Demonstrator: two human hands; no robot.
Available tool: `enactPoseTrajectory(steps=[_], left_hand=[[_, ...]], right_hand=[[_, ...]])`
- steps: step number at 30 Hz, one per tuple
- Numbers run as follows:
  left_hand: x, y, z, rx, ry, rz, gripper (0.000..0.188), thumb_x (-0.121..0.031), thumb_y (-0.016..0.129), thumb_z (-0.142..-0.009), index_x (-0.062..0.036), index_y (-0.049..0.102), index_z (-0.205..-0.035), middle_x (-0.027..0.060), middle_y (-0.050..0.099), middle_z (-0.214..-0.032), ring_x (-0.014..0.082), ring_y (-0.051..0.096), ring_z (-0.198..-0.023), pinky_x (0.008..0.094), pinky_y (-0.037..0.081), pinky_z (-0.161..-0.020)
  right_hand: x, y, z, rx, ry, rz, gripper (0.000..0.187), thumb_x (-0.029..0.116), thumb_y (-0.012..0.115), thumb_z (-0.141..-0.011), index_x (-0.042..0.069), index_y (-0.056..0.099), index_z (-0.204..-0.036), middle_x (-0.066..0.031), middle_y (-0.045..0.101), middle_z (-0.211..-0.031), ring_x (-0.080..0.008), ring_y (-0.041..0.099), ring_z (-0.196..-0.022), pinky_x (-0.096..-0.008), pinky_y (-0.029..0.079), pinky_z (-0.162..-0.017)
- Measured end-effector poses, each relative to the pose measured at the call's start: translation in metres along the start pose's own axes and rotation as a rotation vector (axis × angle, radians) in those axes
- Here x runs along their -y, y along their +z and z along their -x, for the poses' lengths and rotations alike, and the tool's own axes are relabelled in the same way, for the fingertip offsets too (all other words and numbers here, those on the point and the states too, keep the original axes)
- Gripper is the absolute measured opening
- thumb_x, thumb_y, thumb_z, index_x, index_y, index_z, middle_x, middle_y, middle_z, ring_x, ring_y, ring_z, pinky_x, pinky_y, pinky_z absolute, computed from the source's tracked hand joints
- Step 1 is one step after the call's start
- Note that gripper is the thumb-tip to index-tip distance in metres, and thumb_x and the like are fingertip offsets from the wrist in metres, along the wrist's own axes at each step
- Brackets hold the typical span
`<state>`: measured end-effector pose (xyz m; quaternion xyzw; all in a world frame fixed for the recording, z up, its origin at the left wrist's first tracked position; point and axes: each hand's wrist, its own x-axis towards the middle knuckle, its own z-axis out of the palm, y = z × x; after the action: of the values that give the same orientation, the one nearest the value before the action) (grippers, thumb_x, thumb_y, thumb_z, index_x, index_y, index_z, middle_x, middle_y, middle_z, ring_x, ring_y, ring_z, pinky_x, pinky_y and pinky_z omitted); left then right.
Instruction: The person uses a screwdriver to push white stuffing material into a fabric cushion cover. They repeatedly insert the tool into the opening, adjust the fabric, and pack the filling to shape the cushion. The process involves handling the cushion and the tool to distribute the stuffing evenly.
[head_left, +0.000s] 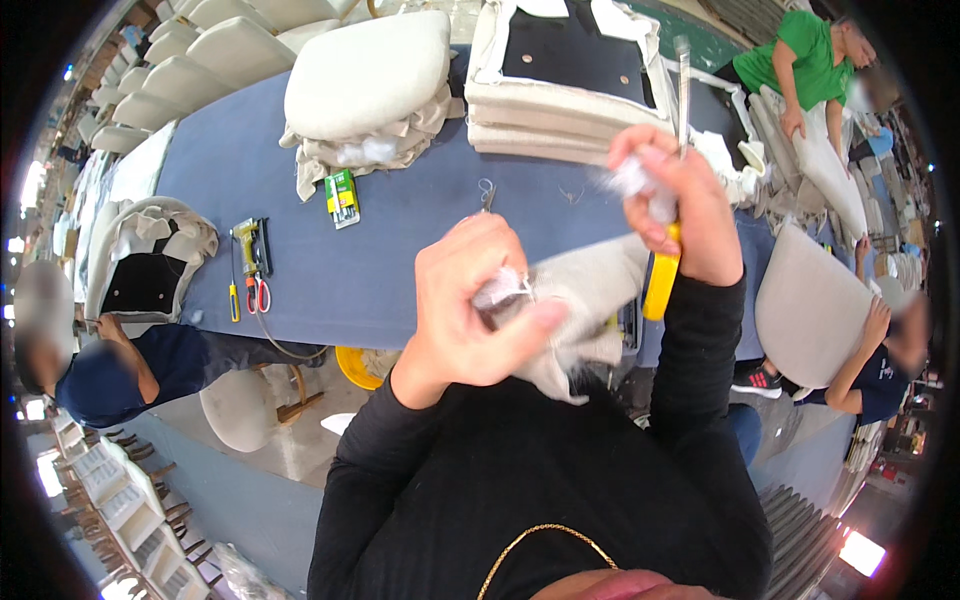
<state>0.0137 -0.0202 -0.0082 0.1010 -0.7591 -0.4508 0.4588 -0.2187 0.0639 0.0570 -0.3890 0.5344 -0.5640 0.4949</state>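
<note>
Black sleeves (520,480) — blue worktable (400,240), upholstery workshop

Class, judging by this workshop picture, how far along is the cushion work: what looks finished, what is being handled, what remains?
Done: plump covered cushions stacked on the blue table. In hand: the left hand pinches beige fabric with white stuffing, while the right hand grips a yellow-handled tool. Left: that piece looks loose and unfinished, and flat covers seem to await work.
</note>
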Motion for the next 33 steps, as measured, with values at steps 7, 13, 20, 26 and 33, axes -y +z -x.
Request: enactPoseTrajectory(steps=[7,13,20,26,33], left_hand=[[0.007,0.007,-0.029,-0.111,-0.018,-0.074,0.023,0.004,0.071,-0.09,0.0004,0.067,-0.112,0.0126,0.071,-0.092,0.0239,0.068,-0.082,0.0306,0.053,-0.075],[0.03,-0.003,-0.04,0.025,0.114,-0.192,0.019,-0.004,0.062,-0.099,0.0036,0.078,-0.107,0.0158,0.077,-0.107,0.0218,0.072,-0.108,0.0323,0.054,-0.094],[0.032,-0.008,-0.047,0.16,-0.102,-0.083,0.034,-0.005,0.078,-0.091,-0.0058,0.077,-0.125,0.0059,0.071,-0.131,0.0046,0.065,-0.096,0.017,0.046,-0.07],[0.038,-0.015,-0.051,0.262,0.019,-0.245,0.032,-0.003,0.078,-0.087,-0.0051,0.077,-0.12,0.0053,0.072,-0.125,0.0067,0.064,-0.096,0.0206,0.047,-0.073],[0.03,-0.002,-0.042,0.009,-0.07,-0.33,0.013,-0.009,0.077,-0.095,0.0013,0.074,-0.088,0.0004,0.07,-0.081,0.006,0.056,-0.075,0.0225,0.042,-0.068]], right_hand=[[-0.018,0.002,0.028,-0.294,-0.238,-0.068,0.022,0.01,0.064,-0.1,0.002,0.064,-0.12,0.0002,0.063,-0.088,-0.0004,0.04,-0.052,-0.0196,0.027,-0.046],[-0.079,-0.004,0.047,-0.485,-0.313,-0.263,0.023,0.006,0.073,-0.099,0.001,0.066,-0.12,0.0006,0.067,-0.093,0.0007,0.042,-0.053,-0.0195,0.027,-0.047],[-0.102,0.014,0.066,-0.497,-0.172,-0.291,0.02,0.006,0.076,-0.098,0.003,0.07,-0.117,0.0017,0.066,-0.089,0.0006,0.044,-0.054,-0.0195,0.03,-0.048],[-0.109,0.024,0.075,-0.434,-0.184,-0.28,0.018,0.009,0.076,-0.099,0.004,0.073,-0.115,-0.0003,0.074,-0.094,0.0009,0.049,-0.054,-0.0185,0.034,-0.049],[-0.109,0.055,0.075,-0.404,-0.291,-0.138,0.015,0.007,0.075,-0.099,0.002,0.078,-0.113,-0.0043,0.079,-0.101,-0.0065,0.068,-0.086,-0.0222,0.051,-0.078]])
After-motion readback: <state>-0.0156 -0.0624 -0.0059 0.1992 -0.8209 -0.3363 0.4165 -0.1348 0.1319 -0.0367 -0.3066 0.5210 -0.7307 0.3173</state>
